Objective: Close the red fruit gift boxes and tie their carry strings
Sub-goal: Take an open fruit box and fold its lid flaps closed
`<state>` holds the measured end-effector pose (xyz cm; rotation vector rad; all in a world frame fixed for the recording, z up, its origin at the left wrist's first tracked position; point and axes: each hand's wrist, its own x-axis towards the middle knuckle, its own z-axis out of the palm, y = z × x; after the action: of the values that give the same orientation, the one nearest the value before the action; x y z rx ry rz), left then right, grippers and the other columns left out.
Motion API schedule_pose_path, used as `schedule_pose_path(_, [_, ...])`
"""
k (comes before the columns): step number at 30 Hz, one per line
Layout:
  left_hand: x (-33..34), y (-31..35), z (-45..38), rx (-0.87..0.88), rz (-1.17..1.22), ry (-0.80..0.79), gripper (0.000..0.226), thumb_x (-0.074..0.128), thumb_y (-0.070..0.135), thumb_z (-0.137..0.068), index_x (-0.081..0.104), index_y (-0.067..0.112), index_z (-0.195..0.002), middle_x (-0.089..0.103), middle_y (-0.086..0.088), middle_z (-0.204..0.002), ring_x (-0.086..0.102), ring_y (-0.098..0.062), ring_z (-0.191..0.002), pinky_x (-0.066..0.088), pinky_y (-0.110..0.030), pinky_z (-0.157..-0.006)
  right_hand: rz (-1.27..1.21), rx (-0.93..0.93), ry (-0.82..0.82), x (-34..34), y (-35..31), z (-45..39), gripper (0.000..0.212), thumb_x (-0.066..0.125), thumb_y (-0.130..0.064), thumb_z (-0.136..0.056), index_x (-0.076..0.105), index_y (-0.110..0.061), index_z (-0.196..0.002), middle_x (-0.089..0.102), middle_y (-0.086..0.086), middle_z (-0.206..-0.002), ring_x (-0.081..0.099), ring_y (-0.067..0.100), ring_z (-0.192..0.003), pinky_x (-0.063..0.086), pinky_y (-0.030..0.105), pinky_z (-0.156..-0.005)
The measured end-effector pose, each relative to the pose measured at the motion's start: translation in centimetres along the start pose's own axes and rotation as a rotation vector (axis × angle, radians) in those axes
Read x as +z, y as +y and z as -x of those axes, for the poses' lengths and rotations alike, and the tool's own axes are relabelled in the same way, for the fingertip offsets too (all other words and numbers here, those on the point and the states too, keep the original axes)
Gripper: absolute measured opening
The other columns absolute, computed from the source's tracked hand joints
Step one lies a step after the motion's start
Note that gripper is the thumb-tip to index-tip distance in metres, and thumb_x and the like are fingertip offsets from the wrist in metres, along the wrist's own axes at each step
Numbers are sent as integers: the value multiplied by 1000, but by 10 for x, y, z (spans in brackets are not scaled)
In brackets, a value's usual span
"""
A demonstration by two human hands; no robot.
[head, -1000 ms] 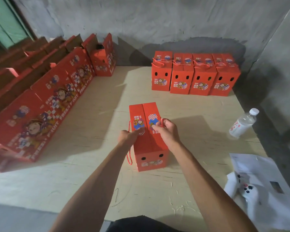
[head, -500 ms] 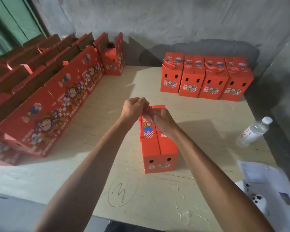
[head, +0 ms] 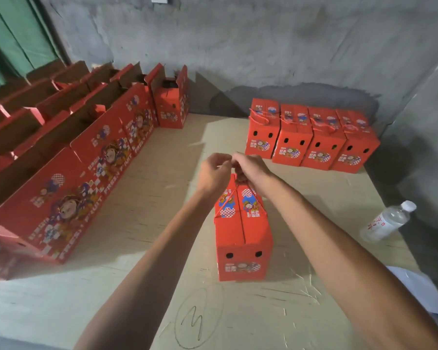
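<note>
- I count one closed red box (head: 242,231) mid-table, four closed boxes (head: 311,137) in a row by the wall, and one water bottle (head: 387,221) at right; the open boxes (head: 86,137) at left overlap too much to count.
- My left hand (head: 214,170) and right hand (head: 253,168) meet above the box's far end, each pinching the carry string (head: 232,198).
- The open boxes read "FRESH FRUIT"; a circled "3" (head: 196,322) is pencilled on the table (head: 162,160).
</note>
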<state>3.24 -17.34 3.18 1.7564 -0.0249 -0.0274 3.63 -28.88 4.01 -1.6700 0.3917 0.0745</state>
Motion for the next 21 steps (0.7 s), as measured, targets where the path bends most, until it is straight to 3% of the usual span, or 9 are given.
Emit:
schedule_pose_path(3, [-11, -2, -16, 13, -63, -61, 28, 53, 9, -97, 64, 4, -122, 67, -5, -106, 59, -6, -77, 44, -7, -55, 6, -2, 62, 5, -24, -22, 19, 58, -16, -78, 52, -17, -60, 41, -6, -44, 34, 11, -37, 32, 21, -41])
schedule_pose_path(6, [-21, -9, -33, 13, -157, -138, 26, 59, 12, -96, 60, 7, -122, 64, -3, -104, 58, -6, -73, 42, -12, -52, -42, -13, 108, 12, -50, -49, 19, 57, -11, -79, 51, -15, -61, 38, -5, -45, 29, 12, -38, 31, 18, -40])
schedule_pose_path(7, [-24, -12, -39, 20, -205, -152, 26, 61, 13, -96, 60, 7, -121, 64, -4, -104, 63, -14, -78, 44, -15, -55, -56, -20, 114, 15, -59, -58, 19, 57, -9, -80, 51, -14, -63, 38, -4, -47, 28, 12, -39, 33, 20, -42])
schedule_pose_path(9, [-29, -17, -54, 57, -310, -164, 37, 66, 19, -93, 59, 9, -128, 68, -8, -115, 66, -29, -102, 50, -25, -79, -41, -45, 120, 23, -80, -77, 19, 56, -8, -81, 51, -14, -64, 38, -1, -53, 28, 13, -40, 35, 25, -49])
schedule_pose_path(11, [-33, -17, -72, 60, -329, -133, 50, 69, 27, -90, 55, 14, -136, 65, -11, -128, 61, -31, -117, 51, -40, -97, 3, -84, 125, 29, -99, -95, 19, 56, -10, -81, 50, -15, -64, 40, 2, -56, 30, 16, -42, 37, 30, -56])
schedule_pose_path(13, [-33, -15, -95, 107, -332, -68, 54, 69, 33, -90, 53, 16, -139, 61, -11, -132, 56, -32, -122, 48, -48, -102, 68, -127, 139, 31, -119, -115, 19, 56, -12, -81, 51, -14, -63, 43, 2, -55, 37, 18, -45, 36, 31, -57])
schedule_pose_path(17, [-24, -11, -149, 217, -410, -42, 63, 68, 36, -92, 44, 16, -147, 53, -11, -141, 44, -32, -132, 38, -47, -109, 156, -162, 158, 30, -153, -168, 18, 56, -13, -82, 53, -12, -65, 49, 2, -55, 46, 22, -51, 32, 26, -49])
schedule_pose_path(21, [-6, -7, -211, 177, -482, -48, 72, 65, 45, -92, 34, 19, -151, 42, -6, -152, 32, -29, -144, 25, -48, -119, 230, -167, 195, 24, -180, -230, 18, 56, -19, -81, 56, -12, -65, 54, 4, -58, 51, 22, -55, 35, 24, -48])
